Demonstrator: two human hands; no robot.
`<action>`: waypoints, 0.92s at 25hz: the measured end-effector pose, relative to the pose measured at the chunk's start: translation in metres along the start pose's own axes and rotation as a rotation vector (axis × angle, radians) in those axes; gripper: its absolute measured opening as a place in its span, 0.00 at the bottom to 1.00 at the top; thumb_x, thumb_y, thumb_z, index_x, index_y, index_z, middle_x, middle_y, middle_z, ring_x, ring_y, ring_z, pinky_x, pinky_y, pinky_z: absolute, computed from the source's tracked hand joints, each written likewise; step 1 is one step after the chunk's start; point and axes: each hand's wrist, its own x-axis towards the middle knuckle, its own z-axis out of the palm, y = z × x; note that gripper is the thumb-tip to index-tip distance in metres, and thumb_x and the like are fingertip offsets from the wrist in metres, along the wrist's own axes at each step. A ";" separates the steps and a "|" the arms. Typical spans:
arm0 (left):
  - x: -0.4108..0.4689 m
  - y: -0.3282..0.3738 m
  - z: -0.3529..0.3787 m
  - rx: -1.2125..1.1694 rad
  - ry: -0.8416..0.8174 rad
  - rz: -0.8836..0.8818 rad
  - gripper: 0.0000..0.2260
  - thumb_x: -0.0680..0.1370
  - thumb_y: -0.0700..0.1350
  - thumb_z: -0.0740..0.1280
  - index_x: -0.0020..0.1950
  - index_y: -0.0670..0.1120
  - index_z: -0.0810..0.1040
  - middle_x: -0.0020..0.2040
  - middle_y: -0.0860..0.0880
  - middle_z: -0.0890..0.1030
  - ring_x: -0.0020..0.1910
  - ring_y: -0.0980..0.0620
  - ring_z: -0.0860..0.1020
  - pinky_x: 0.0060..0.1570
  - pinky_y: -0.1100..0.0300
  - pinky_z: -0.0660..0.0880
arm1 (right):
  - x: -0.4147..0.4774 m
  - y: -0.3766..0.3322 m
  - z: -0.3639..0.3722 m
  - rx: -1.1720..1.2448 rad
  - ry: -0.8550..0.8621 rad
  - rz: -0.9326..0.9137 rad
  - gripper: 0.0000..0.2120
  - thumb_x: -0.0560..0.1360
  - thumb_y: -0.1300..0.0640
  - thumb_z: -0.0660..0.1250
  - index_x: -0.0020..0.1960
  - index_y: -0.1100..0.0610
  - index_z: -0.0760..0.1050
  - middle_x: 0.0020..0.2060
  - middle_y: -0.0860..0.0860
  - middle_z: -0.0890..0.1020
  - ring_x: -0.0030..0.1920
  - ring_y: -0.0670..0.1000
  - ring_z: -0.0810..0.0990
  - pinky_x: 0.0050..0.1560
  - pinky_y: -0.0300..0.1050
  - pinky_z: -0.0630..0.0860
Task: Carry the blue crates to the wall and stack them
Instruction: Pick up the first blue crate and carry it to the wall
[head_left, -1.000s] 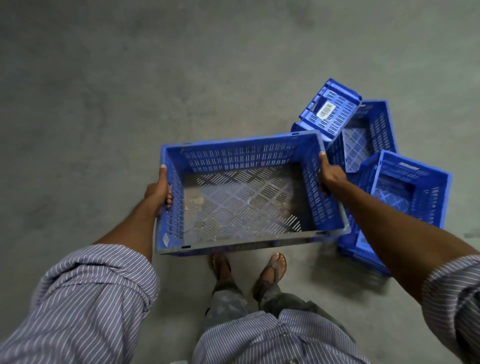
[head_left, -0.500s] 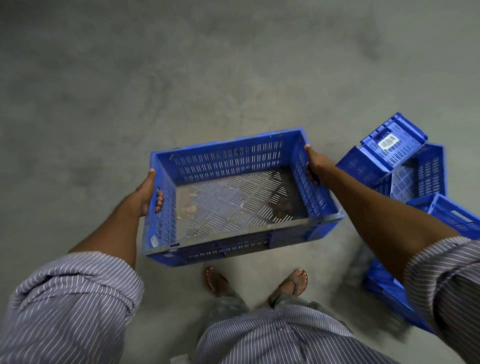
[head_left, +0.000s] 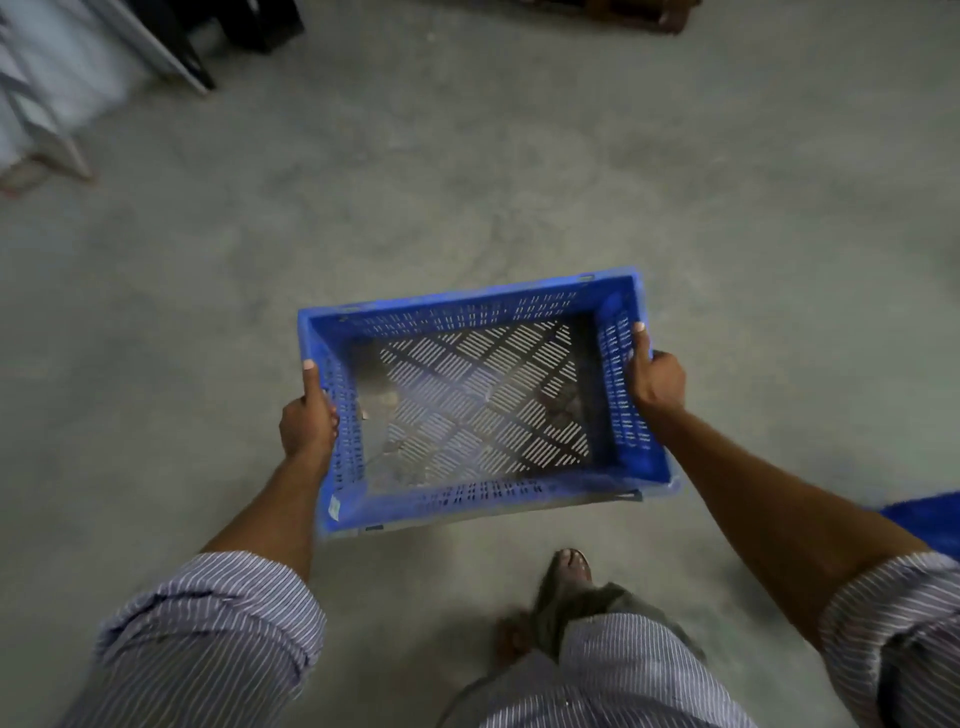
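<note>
Nearest the camera I see the hem of a striped shirt (head_left: 613, 675) and two rolled striped sleeves, with a sandalled foot (head_left: 569, 571) on the grey concrete floor (head_left: 467, 182) just below the load. Above that, I hold one blue crate (head_left: 478, 506) in the air in front of the body, level with the floor and open side up, its slotted base showing dust and small bits of debris. My left hand (head_left: 307, 421) is closed around the crate's left short wall, thumb lying along the top rim and fingers wrapped at the outer face. My right hand (head_left: 655, 382) is closed the same way on the right short wall, thumb up on the rim. A small pale label sits at the crate's near left corner. At the right edge, low down, a blurred sliver of a second blue crate (head_left: 930, 519) shows on the floor, well apart from the one I carry. Farther off, at the top left, stands a blurred pale rack (head_left: 47, 104) with dark legs; a dark shape lies along the top edge.
</note>
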 end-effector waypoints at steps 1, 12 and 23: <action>0.021 0.007 -0.011 -0.034 0.035 -0.004 0.37 0.70 0.80 0.55 0.28 0.46 0.74 0.22 0.49 0.74 0.22 0.47 0.72 0.34 0.55 0.72 | 0.008 -0.024 0.022 -0.004 -0.005 -0.046 0.45 0.75 0.23 0.48 0.37 0.65 0.76 0.37 0.64 0.82 0.41 0.63 0.81 0.44 0.51 0.75; 0.277 0.110 -0.119 -0.201 0.318 -0.123 0.34 0.74 0.75 0.58 0.29 0.45 0.72 0.24 0.47 0.73 0.22 0.47 0.70 0.27 0.60 0.68 | 0.125 -0.345 0.287 -0.131 -0.285 -0.316 0.41 0.78 0.26 0.48 0.37 0.62 0.75 0.41 0.64 0.80 0.48 0.65 0.81 0.48 0.52 0.73; 0.550 0.124 -0.299 -0.260 0.348 -0.235 0.33 0.75 0.74 0.58 0.33 0.44 0.73 0.25 0.47 0.70 0.23 0.49 0.67 0.25 0.63 0.66 | 0.118 -0.614 0.606 -0.273 -0.516 -0.402 0.50 0.76 0.24 0.49 0.62 0.71 0.78 0.59 0.70 0.80 0.61 0.67 0.80 0.63 0.54 0.75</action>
